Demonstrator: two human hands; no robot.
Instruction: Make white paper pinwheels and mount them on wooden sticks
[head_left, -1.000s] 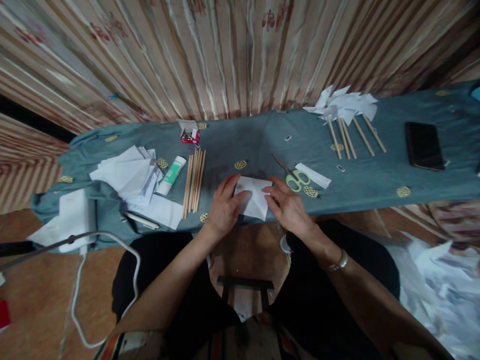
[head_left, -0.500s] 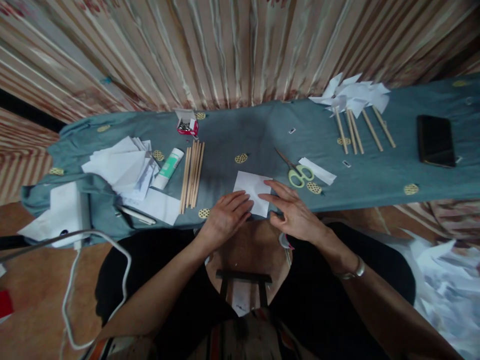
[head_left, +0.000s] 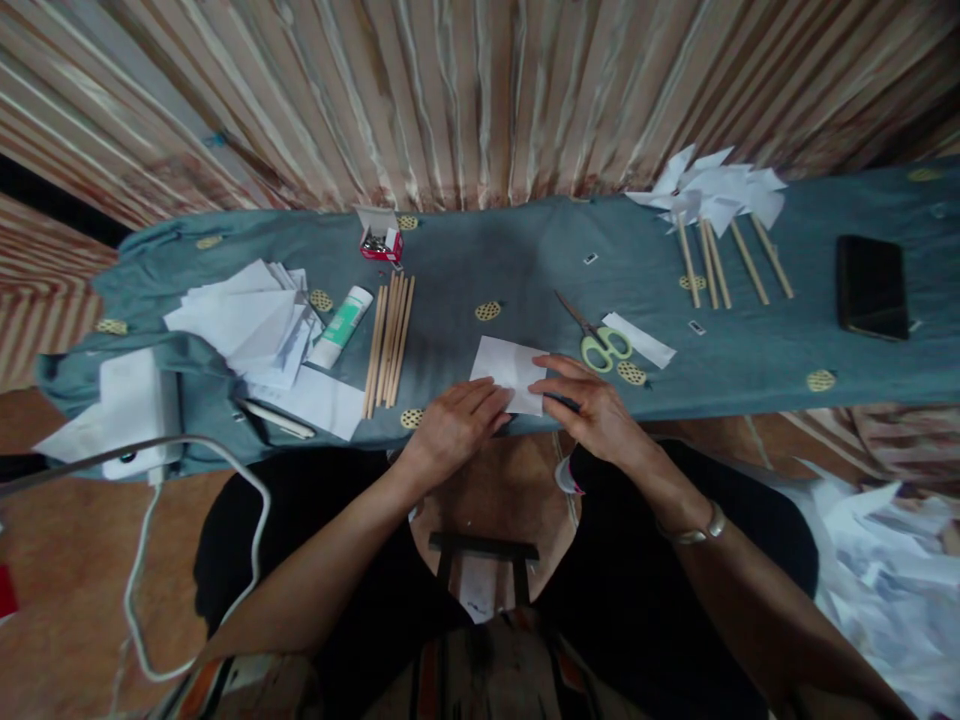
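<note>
A small white sheet of paper [head_left: 506, 358] lies at the table's front edge, its near edge partly hidden under my fingers. My left hand [head_left: 456, 425] is closed on the near left part of the sheet, fingers pressed together and the thumb out of sight. At the right edge, my right hand [head_left: 589, 402] grips the paper, its index and middle fingers on top. Just right of the sheet are green-handled scissors [head_left: 600, 345], and beyond them a white paper strip [head_left: 640, 340]. Left of my hands lies a row of several wooden sticks [head_left: 390, 340].
A glue tube [head_left: 341, 328], a pile of paper sheets [head_left: 251, 315], a pen [head_left: 277, 418] and a red box of small metal pieces [head_left: 381, 240] are at left. Paper pinwheels on sticks [head_left: 720, 195] and a black phone [head_left: 872, 287] lie at right. A white cable [head_left: 259, 545] hangs at left.
The near side of the paper now shows less, as if raised or bent under my fingers. My right hand has drawn its fingers and thumb in closer at the paper's edge.
</note>
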